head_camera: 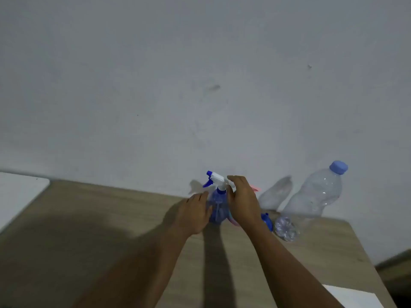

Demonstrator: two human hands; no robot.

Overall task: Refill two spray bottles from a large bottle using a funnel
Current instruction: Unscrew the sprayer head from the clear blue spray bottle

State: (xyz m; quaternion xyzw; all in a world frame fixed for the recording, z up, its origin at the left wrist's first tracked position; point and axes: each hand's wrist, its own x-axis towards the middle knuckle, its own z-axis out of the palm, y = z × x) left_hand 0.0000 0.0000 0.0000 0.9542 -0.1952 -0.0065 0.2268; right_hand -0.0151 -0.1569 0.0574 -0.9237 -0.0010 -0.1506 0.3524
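Note:
A blue spray bottle [217,210] with a white and blue trigger head stands on the wooden table [111,230] near the wall. My left hand [194,213] wraps its left side. My right hand [243,202] is curled over a second, pink spray bottle [255,188] just to the right. Only that bottle's pink nozzle and a strip of its base show past my fingers. A large clear bottle [315,194] with a blue cap stands at the right. A blue funnel [267,220] lies behind my right wrist, mostly hidden.
The grey wall rises directly behind the bottles. A white surface [20,192] adjoins the table at the far left, and a white sheet [353,296] lies at the table's near right corner. The table's right edge drops off past the large bottle.

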